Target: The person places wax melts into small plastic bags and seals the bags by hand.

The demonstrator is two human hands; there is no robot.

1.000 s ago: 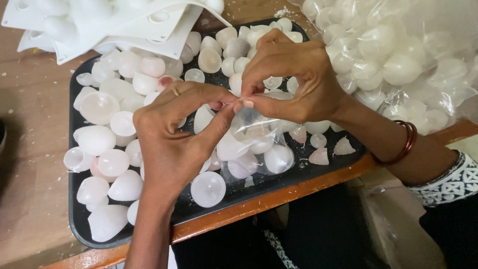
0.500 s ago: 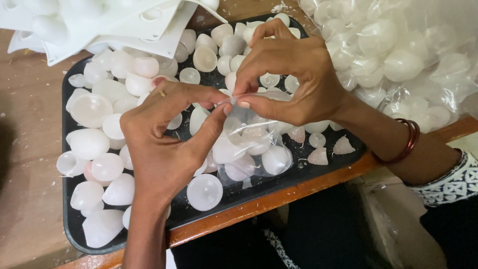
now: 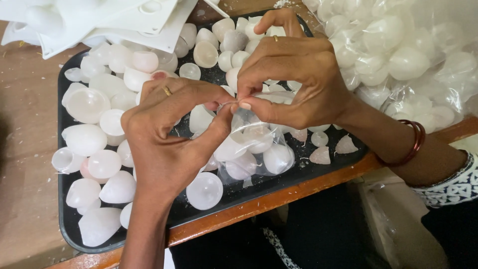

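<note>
both hands pinch the mouth of a small clear bag of white shells, held just above the black tray. left hand and right hand meet fingertip to fingertip at its neck. best to keep that neck gathered tight and low over the tray, so no shell slips out.

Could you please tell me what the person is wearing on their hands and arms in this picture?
Both hands are bare, with no gloves. The left hand has a thin gold-coloured ring on one finger, and the right hand has a similar ring. The right wrist carries thin reddish-brown bangles, and further up sits a white sleeve cuff with a dark pattern. No sleeve shows on the left forearm.
</note>
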